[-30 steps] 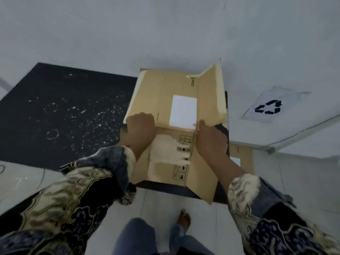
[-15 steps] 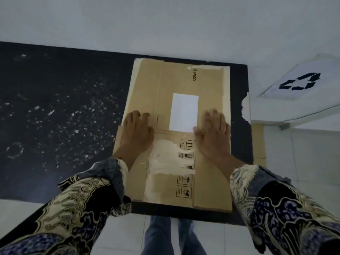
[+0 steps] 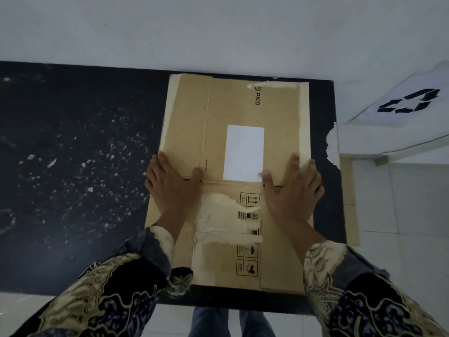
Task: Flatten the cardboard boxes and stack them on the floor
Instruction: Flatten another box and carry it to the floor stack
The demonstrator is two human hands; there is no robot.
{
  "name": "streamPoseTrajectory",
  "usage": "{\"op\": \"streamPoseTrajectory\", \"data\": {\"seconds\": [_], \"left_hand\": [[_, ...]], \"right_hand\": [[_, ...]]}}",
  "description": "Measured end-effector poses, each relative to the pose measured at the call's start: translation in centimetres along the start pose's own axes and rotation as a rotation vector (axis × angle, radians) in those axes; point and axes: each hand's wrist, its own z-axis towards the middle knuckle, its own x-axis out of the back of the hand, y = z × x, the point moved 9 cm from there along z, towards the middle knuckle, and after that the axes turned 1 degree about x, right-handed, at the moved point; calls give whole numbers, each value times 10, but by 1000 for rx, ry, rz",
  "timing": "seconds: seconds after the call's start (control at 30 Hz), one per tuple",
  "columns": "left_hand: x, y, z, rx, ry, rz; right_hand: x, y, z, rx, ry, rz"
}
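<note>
Since the earlier frame both hands have slid outward and the raised flap is down. Left hand [image 3: 173, 184] lies open, palm flat, gripping nothing, on the cardboard box's [image 3: 233, 147] left edge; right hand [image 3: 294, 188] the same on its right. Box lies flattened on the dark mat [image 3: 73, 166], long axis near-to-far, centred between the hands, neither nearer.

My one view comes from the head camera, looking steeply down from above. It sits close over the flattened cardboard box [image 3: 233, 181] on the dark mat [image 3: 73, 166].
</note>
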Motion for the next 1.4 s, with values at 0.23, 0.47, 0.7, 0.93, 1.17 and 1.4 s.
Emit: {"op": "streamPoseTrajectory", "data": {"seconds": [0.23, 0.47, 0.7, 0.93, 1.17, 1.4], "left_hand": [[19, -15, -7, 267, -180, -419], [52, 23, -77, 160, -92, -560], [65, 88, -179, 211, 72, -662], [50, 162, -248, 182, 100, -714], [-11, 235, -284, 167, 10, -720], [-124, 313, -298, 229, -29, -721]], "right_hand": [[20, 55, 3, -347, -85, 267], [56, 97, 6, -91, -159, 449], [105, 179, 22, 14, -179, 545], [149, 278, 45, 11, -173, 582], [149, 387, 70, -86, -142, 565], [99, 483, 136, -114, -191, 530]]}}
